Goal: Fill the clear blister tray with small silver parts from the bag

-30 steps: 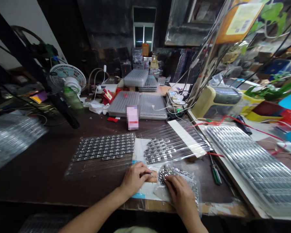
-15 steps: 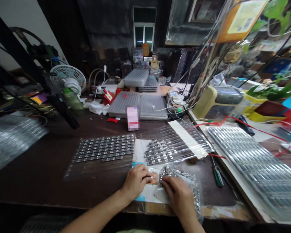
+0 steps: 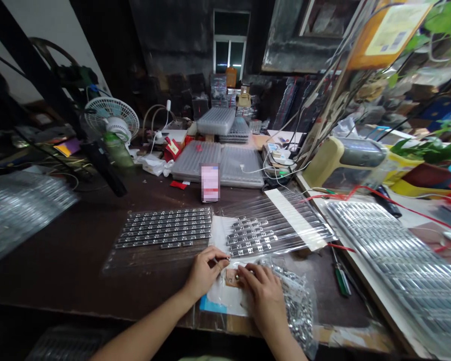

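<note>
My left hand (image 3: pixel 206 269) is closed in a pinch, with a small shiny metal piece (image 3: pixel 227 259) at its fingertips. It sits just in front of the clear ribbed tray (image 3: pixel 296 216), which holds rows of small metal parts. My right hand (image 3: pixel 266 291) has its fingertips pressed together at a small orange-brown block (image 3: pixel 231 279) on the white sheet; a tiny shiny part shows there. Beside and partly under the right hand lies a clear plastic bag (image 3: pixel 302 306) full of loose metal parts. A second tray (image 3: pixel 167 228), with several filled rows, lies to the left.
A stack of clear trays (image 3: pixel 20 210) stands at the far left, another tray stack (image 3: pixel 398 265) at the right. A green-handled screwdriver (image 3: pixel 342 278) lies right of the bag. Behind are a phone (image 3: pixel 210 184), more trays (image 3: pixel 195 159) and a fan (image 3: pixel 113 118).
My left hand has lifted slightly away from the block toward the tray. My right hand has moved left from the bag to the block. The view has shifted a little.
</note>
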A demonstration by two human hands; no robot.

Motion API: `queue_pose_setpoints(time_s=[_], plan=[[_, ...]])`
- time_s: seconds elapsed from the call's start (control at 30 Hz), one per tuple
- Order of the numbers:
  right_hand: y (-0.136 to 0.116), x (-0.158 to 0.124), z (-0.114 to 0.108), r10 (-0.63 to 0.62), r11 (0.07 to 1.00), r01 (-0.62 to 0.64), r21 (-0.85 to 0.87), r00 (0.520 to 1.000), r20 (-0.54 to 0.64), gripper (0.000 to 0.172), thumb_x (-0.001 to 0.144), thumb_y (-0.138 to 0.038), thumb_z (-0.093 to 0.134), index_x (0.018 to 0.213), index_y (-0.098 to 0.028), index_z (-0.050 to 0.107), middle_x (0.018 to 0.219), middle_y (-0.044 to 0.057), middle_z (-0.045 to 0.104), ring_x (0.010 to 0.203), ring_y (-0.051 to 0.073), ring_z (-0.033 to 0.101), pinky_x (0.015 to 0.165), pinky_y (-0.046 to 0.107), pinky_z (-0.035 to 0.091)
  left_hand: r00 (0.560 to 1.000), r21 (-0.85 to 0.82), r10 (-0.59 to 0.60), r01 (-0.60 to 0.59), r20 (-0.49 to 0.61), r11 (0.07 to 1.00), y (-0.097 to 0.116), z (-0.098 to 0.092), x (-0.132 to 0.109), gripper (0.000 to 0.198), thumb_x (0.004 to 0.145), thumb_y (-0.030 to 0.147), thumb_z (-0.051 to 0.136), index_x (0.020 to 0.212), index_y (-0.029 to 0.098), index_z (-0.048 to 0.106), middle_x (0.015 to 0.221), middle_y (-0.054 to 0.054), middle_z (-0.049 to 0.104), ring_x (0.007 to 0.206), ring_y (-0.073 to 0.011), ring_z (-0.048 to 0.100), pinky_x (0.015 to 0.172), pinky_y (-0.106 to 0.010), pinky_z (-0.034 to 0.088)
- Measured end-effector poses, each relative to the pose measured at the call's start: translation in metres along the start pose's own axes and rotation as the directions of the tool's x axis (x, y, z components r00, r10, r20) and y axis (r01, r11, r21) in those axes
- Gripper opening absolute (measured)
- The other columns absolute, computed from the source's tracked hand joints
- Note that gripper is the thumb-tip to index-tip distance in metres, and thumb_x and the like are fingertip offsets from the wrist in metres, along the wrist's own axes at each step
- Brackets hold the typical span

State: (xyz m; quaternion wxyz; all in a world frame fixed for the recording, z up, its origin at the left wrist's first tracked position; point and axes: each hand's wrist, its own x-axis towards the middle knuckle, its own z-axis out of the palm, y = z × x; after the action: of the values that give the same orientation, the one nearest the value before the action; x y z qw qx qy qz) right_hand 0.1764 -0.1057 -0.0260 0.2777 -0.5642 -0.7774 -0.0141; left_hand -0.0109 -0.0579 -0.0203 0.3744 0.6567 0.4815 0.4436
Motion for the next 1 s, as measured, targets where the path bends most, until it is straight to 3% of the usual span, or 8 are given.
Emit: queue_pose_setpoints(time_s=[0.1, 0.2, 0.43, 0.6, 0.77, 1.0], plan=[[0.024, -0.011, -0.014, -0.164, 0.978, 0.167, -0.123, 0.986, 0.035, 0.041, 0.085, -0.009, 0.044, 0.116, -0.030, 0.060, 0.113, -0.001, 0.064, 0.101, 0.019, 0.053, 0.079, 0.032, 0.038, 0.999, 0.019, -0.039, 0.038, 0.017, 0.999, 0.000, -0.001, 0.002, 0.014, 0.080, 0.027, 0.063, 0.081, 0.017, 0.073, 0.081, -0.007, 0.070, 0.079, -0.0183, 0.063, 0.070, -0.027, 0.048], [0.041, -0.021, -0.022, -0.247, 0.953, 0.252, -0.168, 0.968, 0.049, 0.041, 0.087, -0.007, 0.037, 0.113, -0.029, 0.061, 0.110, -0.001, 0.066, 0.099, 0.018, 0.054, 0.079, 0.030, 0.038, 0.995, 0.023, -0.096, 0.095, 0.039, 0.995, 0.002, 0.001, 0.008, 0.015, 0.079, 0.027, 0.062, 0.081, 0.017, 0.073, 0.083, -0.007, 0.071, 0.079, -0.0187, 0.064, 0.069, -0.026, 0.049], [0.036, -0.022, -0.016, -0.153, 0.978, 0.142, -0.152, 0.986, -0.066, 0.031, 0.096, -0.026, 0.033, 0.090, -0.023, 0.064, 0.088, 0.004, 0.064, 0.079, 0.015, 0.056, 0.071, 0.029, 0.039, 0.995, 0.032, -0.060, 0.057, 0.081, 0.998, 0.018, 0.021, 0.010, 0.009, 0.077, 0.018, 0.065, 0.081, 0.018, 0.073, 0.081, -0.005, 0.069, 0.076, -0.0166, 0.063, 0.067, -0.025, 0.047], [0.033, -0.020, -0.013, -0.192, 0.965, 0.168, -0.199, 0.976, -0.103, 0.031, 0.096, -0.033, 0.034, 0.101, -0.021, 0.062, 0.089, 0.005, 0.064, 0.079, 0.017, 0.055, 0.070, 0.030, 0.039, 0.977, 0.174, 0.086, -0.121, 0.196, 0.977, 0.019, 0.033, -0.008, 0.014, 0.073, 0.014, 0.072, 0.083, 0.023, 0.074, 0.081, -0.002, 0.066, 0.078, -0.0160, 0.061, 0.071, -0.026, 0.046], [0.031, -0.019, -0.016, -0.145, 0.976, 0.134, -0.172, 0.988, -0.053, 0.034, 0.097, -0.031, 0.031, 0.085, -0.023, 0.061, 0.078, 0.003, 0.061, 0.071, 0.016, 0.053, 0.064, 0.029, 0.037, 0.957, 0.246, 0.178, -0.233, 0.227, 0.941, 0.011, 0.036, -0.012, 0.012, 0.073, 0.016, 0.073, 0.083, 0.023, 0.074, 0.080, -0.003, 0.067, 0.079, -0.0172, 0.060, 0.072, -0.028, 0.046], [0.028, -0.018, -0.019, -0.094, 0.989, 0.082, -0.120, 0.991, -0.097, 0.023, 0.094, -0.023, 0.037, 0.082, -0.021, 0.056, 0.072, 0.002, 0.060, 0.068, 0.015, 0.054, 0.065, 0.028, 0.039, 0.948, 0.238, 0.178, -0.243, 0.265, 0.940, 0.009, 0.035, -0.010, 0.010, 0.076, 0.016, 0.071, 0.083, 0.023, 0.073, 0.082, -0.004, 0.068, 0.080, -0.0184, 0.060, 0.072, -0.030, 0.046]])
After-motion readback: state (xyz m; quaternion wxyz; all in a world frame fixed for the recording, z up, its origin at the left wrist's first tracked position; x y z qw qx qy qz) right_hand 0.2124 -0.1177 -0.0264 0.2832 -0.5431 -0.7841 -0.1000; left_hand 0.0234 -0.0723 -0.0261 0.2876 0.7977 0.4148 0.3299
